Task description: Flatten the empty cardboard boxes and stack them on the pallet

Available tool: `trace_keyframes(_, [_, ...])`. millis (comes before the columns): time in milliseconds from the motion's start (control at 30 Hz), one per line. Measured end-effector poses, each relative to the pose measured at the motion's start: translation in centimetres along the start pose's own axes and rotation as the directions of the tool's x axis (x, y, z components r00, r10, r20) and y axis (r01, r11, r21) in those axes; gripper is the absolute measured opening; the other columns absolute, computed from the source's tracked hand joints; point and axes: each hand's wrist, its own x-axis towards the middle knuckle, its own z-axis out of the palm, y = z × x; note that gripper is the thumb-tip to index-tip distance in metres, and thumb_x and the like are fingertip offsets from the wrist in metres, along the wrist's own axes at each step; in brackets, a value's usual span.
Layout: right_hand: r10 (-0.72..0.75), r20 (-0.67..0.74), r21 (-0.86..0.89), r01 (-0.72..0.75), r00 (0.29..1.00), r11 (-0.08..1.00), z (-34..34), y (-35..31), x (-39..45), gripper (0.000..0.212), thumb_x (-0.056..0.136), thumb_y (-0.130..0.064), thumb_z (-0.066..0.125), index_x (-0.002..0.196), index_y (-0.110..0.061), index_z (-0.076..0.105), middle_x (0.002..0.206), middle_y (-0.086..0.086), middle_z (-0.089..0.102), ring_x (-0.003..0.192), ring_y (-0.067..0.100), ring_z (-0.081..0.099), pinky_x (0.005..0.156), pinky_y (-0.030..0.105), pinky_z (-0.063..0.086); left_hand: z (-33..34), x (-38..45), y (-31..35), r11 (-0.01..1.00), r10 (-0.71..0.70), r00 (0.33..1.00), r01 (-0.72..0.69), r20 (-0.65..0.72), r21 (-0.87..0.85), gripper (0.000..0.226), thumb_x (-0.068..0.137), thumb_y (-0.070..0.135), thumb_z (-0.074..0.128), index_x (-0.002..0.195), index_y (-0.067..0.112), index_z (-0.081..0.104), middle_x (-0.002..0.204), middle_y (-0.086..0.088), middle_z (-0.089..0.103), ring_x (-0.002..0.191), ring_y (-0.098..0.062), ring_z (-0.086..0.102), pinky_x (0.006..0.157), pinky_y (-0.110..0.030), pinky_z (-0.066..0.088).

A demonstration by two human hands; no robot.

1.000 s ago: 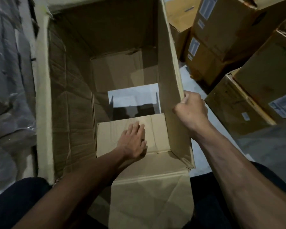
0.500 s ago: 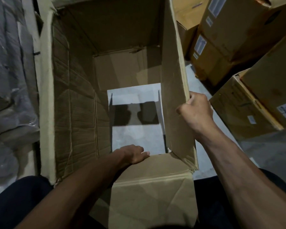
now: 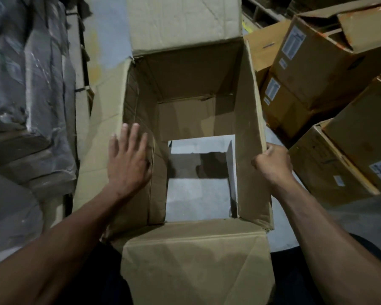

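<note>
A large empty cardboard box [image 3: 196,80] stands open in front of me, its bottom flaps folded apart so the grey floor [image 3: 196,199] shows through. My right hand [image 3: 272,164] grips the top edge of the box's right wall. With straight, spread fingers, my left hand [image 3: 128,161] lies flat against the upper part of the left wall. One top flap [image 3: 185,20] sticks out at the far side and another [image 3: 196,260] hangs toward me.
Several closed cardboard boxes [image 3: 317,62] with white labels are piled at the right, close to the box's right wall. Plastic-wrapped bundles [image 3: 26,95] fill the left side. Flat cardboard [image 3: 101,119] lies under the box's left flap.
My left hand came up out of the box's bottom, where it pushed a bottom flap down, and now lies on the left wall. The right hand kept its grip.
</note>
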Motion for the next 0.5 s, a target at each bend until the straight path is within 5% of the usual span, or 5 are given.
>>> trace_keyframes(100, [0.028, -0.023, 0.016, -0.028, 0.999, 0.999, -0.6, 0.3, 0.1, 0.031, 0.095, -0.009, 0.060, 0.126, -0.015, 0.062, 0.111, 0.010, 0.064, 0.104, 0.032, 0.062, 0.091, 0.047, 0.055, -0.8, 0.1, -1.6, 0.967, -0.173, 0.985, 0.171, 0.008, -0.188, 0.096, 0.089, 0.038, 0.066, 0.158, 0.019, 0.003, 0.166, -0.013, -0.005, 0.150, -0.040, 0.007, 0.118, -0.059, 0.018])
trace_keyframes(200, [0.032, -0.041, 0.039, -0.031, 0.999, 0.999, -1.1, 0.6, 0.4, 0.031, 0.095, -0.008, 0.062, 0.125, -0.016, 0.063, 0.111, 0.010, 0.065, 0.102, 0.029, 0.062, 0.085, 0.043, 0.055, -1.1, 0.4, -2.3, 0.826, -0.334, 0.942, 0.312, 0.039, -0.469, 0.096, 0.084, 0.023, 0.075, 0.154, 0.018, 0.010, 0.160, -0.020, 0.019, 0.135, -0.043, 0.039, 0.096, -0.058, 0.048])
trace_keyframes(300, [0.023, -0.077, 0.055, -0.018, 0.997, 0.998, -1.6, 1.1, 0.9, 0.025, 0.096, -0.008, 0.062, 0.120, -0.015, 0.063, 0.108, 0.009, 0.064, 0.098, 0.026, 0.060, 0.076, 0.036, 0.051, -1.6, 0.6, -2.4, 0.701, -0.317, 0.941, 0.314, 0.114, -0.641, 0.069, 0.087, 0.015, 0.070, 0.143, 0.013, 0.029, 0.129, -0.018, 0.056, 0.114, -0.042, 0.058, 0.088, -0.049, 0.049])
trace_keyframes(500, [0.061, -0.152, 0.096, -0.046, 0.986, 0.994, -1.7, 1.0, 2.0, 0.022, 0.097, -0.012, 0.060, 0.119, -0.016, 0.062, 0.104, 0.007, 0.060, 0.102, 0.030, 0.061, 0.087, 0.046, 0.056, -1.6, -2.0, 0.6, 0.621, -0.206, 0.964, 0.260, 0.166, -0.739, 0.069, 0.084, 0.009, 0.062, 0.147, 0.017, 0.036, 0.121, -0.018, 0.066, 0.109, -0.041, 0.063, 0.087, -0.043, 0.049])
